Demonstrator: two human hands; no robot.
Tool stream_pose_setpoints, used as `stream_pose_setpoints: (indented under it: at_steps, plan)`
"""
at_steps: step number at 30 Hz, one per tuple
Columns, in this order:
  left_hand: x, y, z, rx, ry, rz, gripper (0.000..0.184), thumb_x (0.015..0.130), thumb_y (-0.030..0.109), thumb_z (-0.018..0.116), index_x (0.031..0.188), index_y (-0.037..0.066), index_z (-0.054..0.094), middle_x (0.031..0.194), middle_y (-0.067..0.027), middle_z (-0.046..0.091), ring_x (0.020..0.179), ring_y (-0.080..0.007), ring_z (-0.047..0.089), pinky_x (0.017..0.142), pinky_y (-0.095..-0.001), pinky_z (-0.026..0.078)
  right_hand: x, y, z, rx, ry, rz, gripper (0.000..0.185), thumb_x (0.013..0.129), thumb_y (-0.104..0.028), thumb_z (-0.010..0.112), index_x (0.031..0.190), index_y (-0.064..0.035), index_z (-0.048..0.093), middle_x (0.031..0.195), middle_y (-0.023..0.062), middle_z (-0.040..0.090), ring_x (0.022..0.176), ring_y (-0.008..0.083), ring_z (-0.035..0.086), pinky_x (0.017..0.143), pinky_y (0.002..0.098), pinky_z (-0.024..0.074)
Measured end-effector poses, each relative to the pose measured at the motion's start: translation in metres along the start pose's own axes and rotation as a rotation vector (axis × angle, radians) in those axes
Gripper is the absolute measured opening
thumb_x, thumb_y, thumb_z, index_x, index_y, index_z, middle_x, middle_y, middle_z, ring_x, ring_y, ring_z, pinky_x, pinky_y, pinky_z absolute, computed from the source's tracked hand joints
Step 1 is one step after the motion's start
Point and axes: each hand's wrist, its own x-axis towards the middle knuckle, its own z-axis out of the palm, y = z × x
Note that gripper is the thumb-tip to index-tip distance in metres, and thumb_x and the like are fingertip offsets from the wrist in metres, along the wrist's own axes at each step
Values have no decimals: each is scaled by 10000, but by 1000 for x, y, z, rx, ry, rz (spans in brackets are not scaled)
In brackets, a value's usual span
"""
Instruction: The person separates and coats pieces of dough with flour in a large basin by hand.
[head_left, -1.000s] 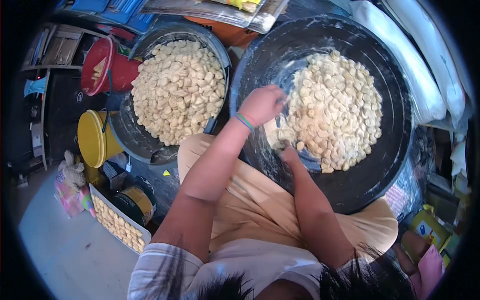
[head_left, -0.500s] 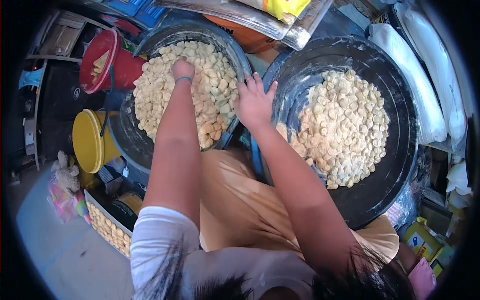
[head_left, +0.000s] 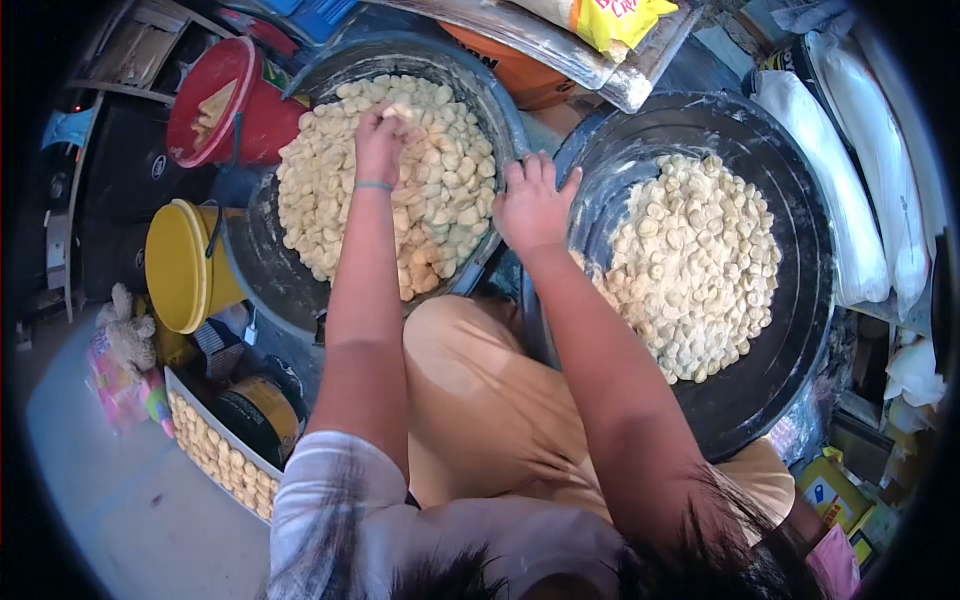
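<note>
Over the left basin, my left hand is raised with its fingers curled round a pale dough piece. A heap of small, rounded dough pieces fills most of that basin. My right hand rests with fingers spread at the rims between the two basins, holding nothing. The right basin is black and contains a heap of flattened, flour-dusted dough pieces. Loose flour coats parts of both basins.
A red bucket and a yellow bucket stand at the left. Below them, a tray has a panel of similar round pieces. A board with a yellow packet overhangs the back. White plastic-wrapped bundles lie at the right.
My left hand has risen out of the dough heap, and a pale piece now shows at its fingers. My right hand stays at the rims with fingers spread. The view has shifted slightly.
</note>
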Motion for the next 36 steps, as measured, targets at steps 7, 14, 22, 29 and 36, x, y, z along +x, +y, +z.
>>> stream_pose_setpoints:
  at_steps: [7,14,22,29,36]
  plan:
    - [-142,53,30,207,-242,-178,255,840,17,613,1084,13,537,870,-61,619,747,-139,609,629,-275,529,-20,-19,-27,823,-17,-118,459,870,-329,622,1267,-135,502,1134,89,571,1032,251,555,862,419,451]
    - [-198,68,11,-42,20,-66,183,857,4,584,1029,40,533,956,-99,601,808,-176,614,655,-324,562,-41,-46,-63,1579,-304,401,138,910,-66,559,1012,18,598,903,93,601,712,164,624,538,283,559]
    - [-221,56,45,-221,-94,-292,314,865,10,529,1179,20,522,997,-91,585,911,-206,580,814,-341,515,-48,-46,-58,994,334,112,254,842,-75,603,1092,-43,567,1072,114,561,1014,264,557,912,359,432]
    - [-218,79,21,-152,-558,-474,229,888,85,553,1104,16,586,995,-69,606,891,-150,562,795,-320,484,-5,-41,-30,1420,105,476,312,875,-253,613,1091,-30,584,1145,125,545,1043,213,525,905,317,408]
    - [-180,87,-4,296,158,23,528,869,143,580,1362,27,434,1293,-144,484,1255,-240,402,1052,-383,308,-22,-41,-73,1354,-92,174,544,840,-339,666,1291,-77,513,1287,129,494,1189,240,457,1014,342,342]
